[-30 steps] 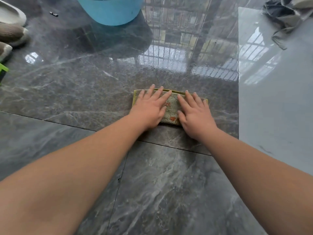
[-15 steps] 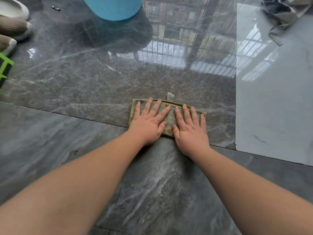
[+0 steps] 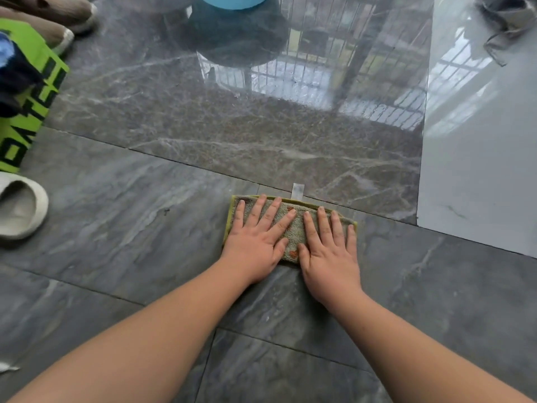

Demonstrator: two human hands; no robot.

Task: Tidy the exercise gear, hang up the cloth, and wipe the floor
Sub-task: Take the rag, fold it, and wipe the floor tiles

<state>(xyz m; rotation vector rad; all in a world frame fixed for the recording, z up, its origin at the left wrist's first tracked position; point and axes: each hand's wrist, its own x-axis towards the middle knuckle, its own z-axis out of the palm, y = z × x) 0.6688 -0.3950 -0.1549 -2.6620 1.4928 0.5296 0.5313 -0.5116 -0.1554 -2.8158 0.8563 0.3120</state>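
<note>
Two flat, spread palms, left hand (image 3: 255,242) and right hand (image 3: 329,254), press the folded cloth (image 3: 293,232) on the floor (image 3: 145,228), gripping nothing; cloth has slid nearer across the tile seam, so wiping is under way.

Both hands cover most of the cloth (image 3: 293,228); the top edge cuts off the blue bucket (image 3: 234,1)
</note>
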